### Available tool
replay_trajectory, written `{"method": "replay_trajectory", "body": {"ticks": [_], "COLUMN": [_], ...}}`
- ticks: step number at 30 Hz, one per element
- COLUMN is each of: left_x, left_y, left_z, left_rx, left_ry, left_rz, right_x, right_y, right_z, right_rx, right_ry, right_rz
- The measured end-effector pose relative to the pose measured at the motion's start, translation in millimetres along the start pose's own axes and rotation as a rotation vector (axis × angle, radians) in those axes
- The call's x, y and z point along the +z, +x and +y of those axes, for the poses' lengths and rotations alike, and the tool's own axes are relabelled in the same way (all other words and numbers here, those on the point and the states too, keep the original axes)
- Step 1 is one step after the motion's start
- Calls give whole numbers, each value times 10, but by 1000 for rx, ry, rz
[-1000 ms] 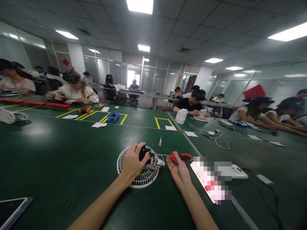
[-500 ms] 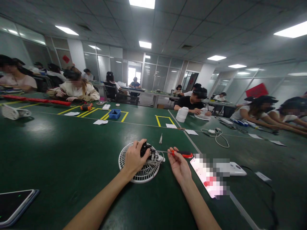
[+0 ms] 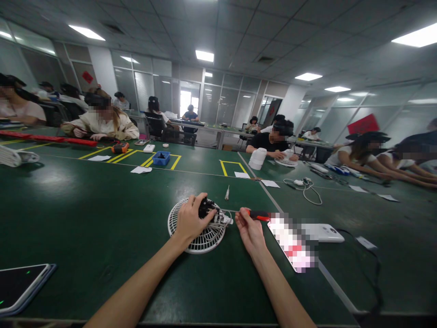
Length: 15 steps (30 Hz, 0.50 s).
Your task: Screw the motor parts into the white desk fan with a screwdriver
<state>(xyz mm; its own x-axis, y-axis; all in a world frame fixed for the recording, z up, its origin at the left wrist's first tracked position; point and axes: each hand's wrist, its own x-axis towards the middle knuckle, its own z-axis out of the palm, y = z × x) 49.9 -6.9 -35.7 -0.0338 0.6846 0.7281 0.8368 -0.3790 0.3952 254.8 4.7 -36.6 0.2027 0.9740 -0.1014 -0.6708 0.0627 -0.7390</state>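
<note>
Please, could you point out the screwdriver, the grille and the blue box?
Screwdriver (image 3: 258, 215), head view: on the handle.
Grille (image 3: 205, 240), head view: on its lower bars.
Blue box (image 3: 161, 161), head view: on its front wall.

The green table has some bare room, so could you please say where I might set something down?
Bare surface shows between the fan grille and the dark-screened device, and from the grille back toward the blue box. The right side is crowded: right hand, screwdriver, bright-screened phone and white device are close together.
</note>
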Motion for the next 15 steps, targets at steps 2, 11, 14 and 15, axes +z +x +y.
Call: {"method": "replay_trajectory", "body": {"ticks": [2,11,14,15], "left_x": [-3,-4,-3,-2], "left_y": [2,4,3,3], "left_z": [3,6,0,-3], "left_rx": [-2,-5,1,2], "left_ry": [-4,-19,-13,-13], "left_rz": [-2,0,1,1], "right_x": [1,4,9,11], "right_y": [5,5,2,1], "right_z": [6,-3,-5,-4], "right_rx": [10,59,73,83], "right_ry": [43,44,62,77], "right_rz": [9,8,6,12]}}
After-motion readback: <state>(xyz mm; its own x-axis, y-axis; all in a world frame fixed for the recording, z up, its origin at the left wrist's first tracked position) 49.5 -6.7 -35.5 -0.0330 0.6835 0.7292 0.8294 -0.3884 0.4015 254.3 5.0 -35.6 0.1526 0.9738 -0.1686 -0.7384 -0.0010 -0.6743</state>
